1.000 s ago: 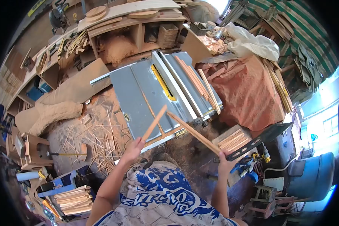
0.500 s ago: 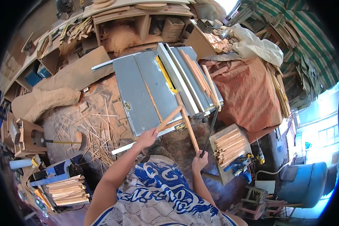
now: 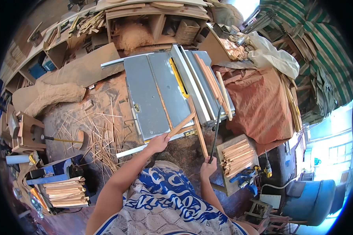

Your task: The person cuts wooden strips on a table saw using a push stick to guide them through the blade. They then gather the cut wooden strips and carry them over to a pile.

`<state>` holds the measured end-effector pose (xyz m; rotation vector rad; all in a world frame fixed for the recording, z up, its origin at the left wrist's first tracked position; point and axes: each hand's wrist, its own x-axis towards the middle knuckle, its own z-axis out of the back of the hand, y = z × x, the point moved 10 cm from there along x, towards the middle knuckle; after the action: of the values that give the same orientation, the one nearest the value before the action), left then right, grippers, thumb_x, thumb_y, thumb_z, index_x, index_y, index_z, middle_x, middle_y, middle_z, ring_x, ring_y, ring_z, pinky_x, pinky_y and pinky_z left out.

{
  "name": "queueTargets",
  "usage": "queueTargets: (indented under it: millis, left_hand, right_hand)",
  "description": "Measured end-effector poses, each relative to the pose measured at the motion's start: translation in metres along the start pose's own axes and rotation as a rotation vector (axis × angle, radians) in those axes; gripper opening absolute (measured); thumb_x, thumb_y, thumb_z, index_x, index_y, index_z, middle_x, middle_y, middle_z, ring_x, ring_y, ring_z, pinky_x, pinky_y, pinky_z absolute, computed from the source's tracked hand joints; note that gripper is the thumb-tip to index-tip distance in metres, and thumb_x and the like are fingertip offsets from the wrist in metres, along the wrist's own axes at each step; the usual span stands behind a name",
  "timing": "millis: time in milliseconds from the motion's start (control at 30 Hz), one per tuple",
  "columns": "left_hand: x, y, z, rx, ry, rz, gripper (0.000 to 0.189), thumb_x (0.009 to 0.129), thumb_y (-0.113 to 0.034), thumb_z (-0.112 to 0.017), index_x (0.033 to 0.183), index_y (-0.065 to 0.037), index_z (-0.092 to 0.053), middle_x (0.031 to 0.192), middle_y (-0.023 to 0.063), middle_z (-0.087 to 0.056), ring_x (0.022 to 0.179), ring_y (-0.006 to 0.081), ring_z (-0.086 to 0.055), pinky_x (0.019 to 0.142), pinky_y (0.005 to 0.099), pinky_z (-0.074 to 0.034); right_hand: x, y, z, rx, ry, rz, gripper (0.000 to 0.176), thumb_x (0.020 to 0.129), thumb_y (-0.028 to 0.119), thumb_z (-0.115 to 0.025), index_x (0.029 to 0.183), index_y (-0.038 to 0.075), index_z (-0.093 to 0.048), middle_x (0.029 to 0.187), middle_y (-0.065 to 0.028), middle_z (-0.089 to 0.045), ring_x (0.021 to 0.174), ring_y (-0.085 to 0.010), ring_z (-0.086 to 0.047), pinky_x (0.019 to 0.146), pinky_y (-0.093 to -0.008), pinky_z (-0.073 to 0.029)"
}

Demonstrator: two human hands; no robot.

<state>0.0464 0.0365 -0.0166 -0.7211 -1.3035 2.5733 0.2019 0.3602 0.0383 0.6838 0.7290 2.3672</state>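
Note:
My left hand (image 3: 159,143) is closed around the near end of a short wooden strip (image 3: 181,124), which slants across the front edge of a grey table saw (image 3: 143,94). Its far tip meets the side of a longer wooden strip (image 3: 200,135) that runs along the saw's fence (image 3: 190,84). In my right hand (image 3: 208,167), a thin dark rod (image 3: 215,133) points up and away, its tip over the saw's right front edge. The longer strip's near end lies right at the right hand's fingers. Beyond that strip is the yellow blade insert (image 3: 178,77).
Several cut strips (image 3: 210,80) lie right of the fence. A stack of wood pieces (image 3: 237,156) rests on a stand at right, another stack (image 3: 66,192) at lower left. Offcuts (image 3: 102,137) litter the floor. A reddish-brown sheet (image 3: 259,105) covers a pile.
The dark rod's tip has swung left, nearer the longer strip. The whole view has shifted slightly, and both hands keep their holds.

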Motion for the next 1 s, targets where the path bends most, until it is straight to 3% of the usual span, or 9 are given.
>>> queueTargets:
  millis: [433,733,800,1000]
  left_hand:
    - [0.001,0.002,-0.006,-0.022,0.008,0.018,0.04,0.11,-0.039,-0.04,0.115,-0.006,-0.063,0.101,0.0254,-0.072,0.105,0.0476,-0.067,0.091,0.0592,-0.05]
    - [0.027,0.005,-0.01,-0.046,0.039,0.035,0.049,0.111,-0.041,-0.035,0.123,-0.003,-0.064,0.117,0.0285,-0.07,0.114,0.0484,-0.065,0.097,0.0579,-0.049]
    - [0.031,0.004,-0.006,-0.012,0.001,0.052,0.052,0.111,-0.042,-0.032,0.121,-0.002,-0.065,0.116,0.0293,-0.07,0.115,0.0492,-0.064,0.099,0.0577,-0.049]
    - [0.043,0.006,-0.001,-0.019,0.013,0.138,0.055,0.111,-0.044,-0.033,0.117,-0.002,-0.068,0.113,0.0305,-0.071,0.113,0.0507,-0.065,0.097,0.058,-0.05]
  right_hand:
    - [0.001,0.002,0.001,-0.006,-0.019,-0.003,0.011,0.092,0.009,-0.071,0.097,0.001,-0.066,0.084,-0.018,-0.066,0.077,-0.0389,-0.065,0.073,-0.0477,-0.049]
    - [0.027,-0.004,-0.007,-0.018,-0.004,0.029,0.01,0.091,0.006,-0.07,0.098,0.0,-0.066,0.085,-0.0195,-0.067,0.079,-0.0404,-0.066,0.074,-0.048,-0.05]
    - [0.034,-0.01,-0.012,-0.033,-0.021,0.053,0.014,0.094,0.013,-0.072,0.098,0.001,-0.068,0.081,-0.0176,-0.067,0.073,-0.0339,-0.064,0.071,-0.0438,-0.051]
    - [0.045,-0.017,-0.022,-0.014,-0.006,0.109,0.016,0.093,0.016,-0.074,0.098,0.001,-0.069,0.08,-0.0171,-0.068,0.073,-0.0333,-0.065,0.07,-0.0434,-0.051]
